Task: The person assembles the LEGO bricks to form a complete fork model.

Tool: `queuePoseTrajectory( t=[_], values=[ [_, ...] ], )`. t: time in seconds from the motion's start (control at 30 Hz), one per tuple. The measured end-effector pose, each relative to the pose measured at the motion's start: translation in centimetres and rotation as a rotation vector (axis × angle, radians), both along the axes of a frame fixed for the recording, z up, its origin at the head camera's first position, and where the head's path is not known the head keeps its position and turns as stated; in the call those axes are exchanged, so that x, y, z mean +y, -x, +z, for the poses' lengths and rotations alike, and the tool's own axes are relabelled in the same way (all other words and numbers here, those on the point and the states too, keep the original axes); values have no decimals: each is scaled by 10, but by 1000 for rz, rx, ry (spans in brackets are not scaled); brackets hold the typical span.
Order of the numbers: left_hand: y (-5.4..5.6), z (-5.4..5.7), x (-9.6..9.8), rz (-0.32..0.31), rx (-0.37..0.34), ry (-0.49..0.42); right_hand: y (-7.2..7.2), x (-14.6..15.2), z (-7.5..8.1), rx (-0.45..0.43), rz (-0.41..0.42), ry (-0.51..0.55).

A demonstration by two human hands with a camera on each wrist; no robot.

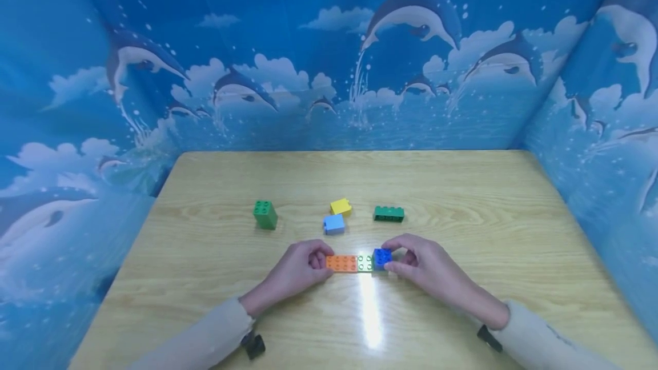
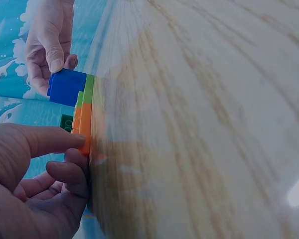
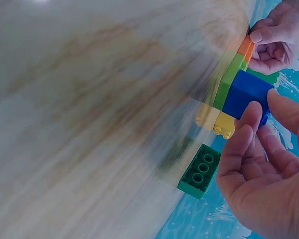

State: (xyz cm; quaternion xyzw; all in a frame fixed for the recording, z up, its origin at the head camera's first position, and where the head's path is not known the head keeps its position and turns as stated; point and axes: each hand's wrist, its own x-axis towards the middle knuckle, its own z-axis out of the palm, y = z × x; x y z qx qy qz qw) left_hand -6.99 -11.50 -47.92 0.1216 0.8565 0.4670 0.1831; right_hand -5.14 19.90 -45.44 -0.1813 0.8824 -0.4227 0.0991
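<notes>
An orange brick [image 1: 341,264] and a light green brick [image 1: 365,264] lie end to end on the table, studs up. On the right end of the green one sits a dark blue brick [image 1: 382,258], higher than the rest. My left hand [image 1: 303,267] pinches the left end of the orange brick between thumb and fingers. From the other side my right hand [image 1: 424,261] holds the dark blue brick by its edges. The right wrist view shows thumb and fingertips on the blue brick [image 3: 246,94], with the green brick [image 3: 228,82] beneath it.
Behind the hands, a light blue brick [image 1: 334,224] and a yellow brick [image 1: 341,206] lie close together. A tall green block [image 1: 265,216] stands to their left. To their right a dark green brick [image 1: 389,214] lies on its side. A dolphin-print curtain [image 1: 319,61] surrounds the table.
</notes>
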Motion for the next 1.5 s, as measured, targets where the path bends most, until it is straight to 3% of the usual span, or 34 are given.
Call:
queuePoseTrajectory(
  t=[1.0,1.3,1.5],
  values=[
    [-2,-1,4,-11,19,38,-2,2,-1,-5,-13,35],
    [-5,4,4,16,5,43,1,1,2,6,0,39],
    [-6,4,1,19,43,28,2,3,2,1,10,35]
  ],
)
